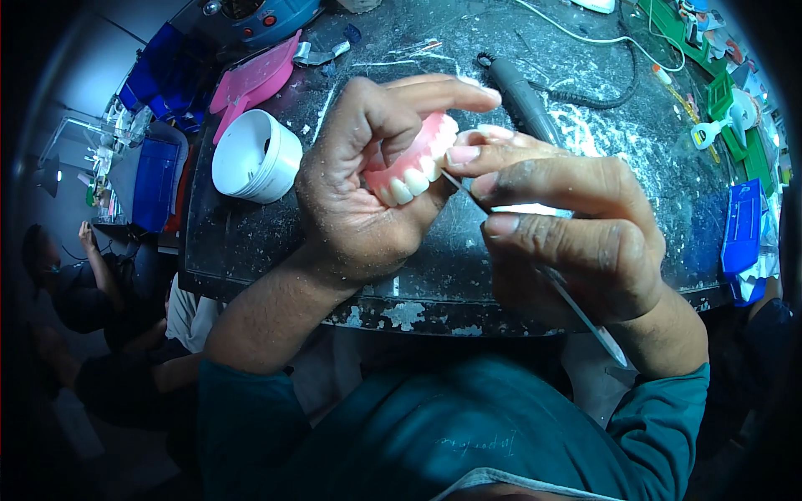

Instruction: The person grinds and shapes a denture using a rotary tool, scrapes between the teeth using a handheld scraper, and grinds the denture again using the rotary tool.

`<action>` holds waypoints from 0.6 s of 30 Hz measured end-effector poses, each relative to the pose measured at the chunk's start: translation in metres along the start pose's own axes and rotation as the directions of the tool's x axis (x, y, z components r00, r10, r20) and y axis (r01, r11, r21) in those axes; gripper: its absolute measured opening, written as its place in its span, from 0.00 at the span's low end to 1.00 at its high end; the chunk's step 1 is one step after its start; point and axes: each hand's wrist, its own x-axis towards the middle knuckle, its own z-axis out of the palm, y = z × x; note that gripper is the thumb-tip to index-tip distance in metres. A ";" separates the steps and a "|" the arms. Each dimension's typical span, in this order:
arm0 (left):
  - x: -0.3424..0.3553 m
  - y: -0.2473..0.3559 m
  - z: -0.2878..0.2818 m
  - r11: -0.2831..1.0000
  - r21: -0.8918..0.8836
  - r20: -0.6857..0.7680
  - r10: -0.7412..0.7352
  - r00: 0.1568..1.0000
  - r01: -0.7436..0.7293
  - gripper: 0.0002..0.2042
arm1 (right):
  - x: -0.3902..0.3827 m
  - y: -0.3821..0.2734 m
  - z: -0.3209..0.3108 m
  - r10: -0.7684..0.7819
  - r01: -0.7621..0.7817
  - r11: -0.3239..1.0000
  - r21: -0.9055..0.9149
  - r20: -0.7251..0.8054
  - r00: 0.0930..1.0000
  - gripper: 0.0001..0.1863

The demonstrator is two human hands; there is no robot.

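Observation:
My left hand [355, 167] is closed round a denture [409, 184] with a pink base and a curved row of white teeth. Its thumb lies along the inner side of the arch, and the index finger reaches over the top. In my right hand [576, 225] is a thin metal carving tool [581, 313], held like a pen. The tool's tip meets or nearly meets the edge of the teeth on the right. Fingers of the right hand rest close to the denture there. The tool's other end sticks out below the right palm.
On the dusty dark table [251, 242], a white tub [257, 159] stands left of my hands. Behind it lies a pink dustpan-like piece [259, 83]. A dark handpiece [522, 96] with a cord lies beyond my hands. Blue bins [742, 230] and green racks line the right. Other people sit at left.

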 end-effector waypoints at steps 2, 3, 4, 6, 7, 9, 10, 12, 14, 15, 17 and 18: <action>-0.004 0.003 0.000 0.990 -0.090 0.009 -0.109 0.994 0.110 0.21 | 0.000 0.000 0.001 -0.012 0.012 1.000 -0.001 -0.005 1.000 0.17; -0.004 0.003 0.000 0.990 -0.091 0.009 -0.110 0.994 0.110 0.21 | 0.001 0.000 0.002 -0.011 0.011 1.000 -0.002 -0.005 1.000 0.17; -0.005 0.002 0.000 0.993 -0.074 0.000 -0.096 0.995 0.095 0.21 | 0.001 0.001 0.004 -0.025 0.025 1.000 0.006 -0.016 1.000 0.16; -0.004 0.003 -0.001 0.995 -0.056 -0.008 -0.081 0.997 0.081 0.22 | 0.002 0.001 0.005 -0.039 0.040 0.999 0.014 -0.028 0.999 0.16; -0.003 0.004 -0.001 0.997 -0.051 0.000 -0.056 0.998 0.056 0.17 | 0.002 0.001 0.005 -0.040 0.040 0.999 0.011 -0.026 0.999 0.15; -0.001 0.005 -0.002 0.998 -0.049 0.009 -0.031 0.999 0.031 0.17 | 0.001 0.002 0.005 -0.039 0.040 0.999 0.009 -0.025 0.999 0.15; 0.000 0.005 -0.003 1.000 -0.018 0.015 -0.024 1.000 0.024 0.17 | 0.001 0.002 0.006 -0.039 0.039 0.999 0.011 -0.035 0.999 0.15; 0.000 0.005 -0.004 1.000 0.012 0.021 -0.018 1.000 0.018 0.16 | 0.001 0.002 0.005 -0.036 0.037 0.999 0.015 -0.044 0.998 0.15; 0.000 0.004 -0.005 1.000 -0.005 0.014 -0.003 1.000 0.003 0.16 | 0.002 0.002 0.002 -0.026 0.025 0.999 0.037 0.016 1.000 0.16; 0.000 0.003 -0.006 1.000 -0.004 0.012 -0.005 1.000 0.005 0.16 | 0.003 0.002 0.002 -0.025 0.025 0.999 0.039 0.018 1.000 0.16; -0.001 0.000 -0.006 1.000 0.006 0.013 0.017 1.000 -0.017 0.15 | 0.002 0.002 0.001 -0.007 0.006 0.999 0.037 0.029 1.000 0.17; -0.002 0.001 -0.007 1.000 0.005 0.011 0.015 1.000 -0.015 0.15 | 0.002 0.001 0.001 -0.006 0.004 0.999 0.038 0.031 0.999 0.17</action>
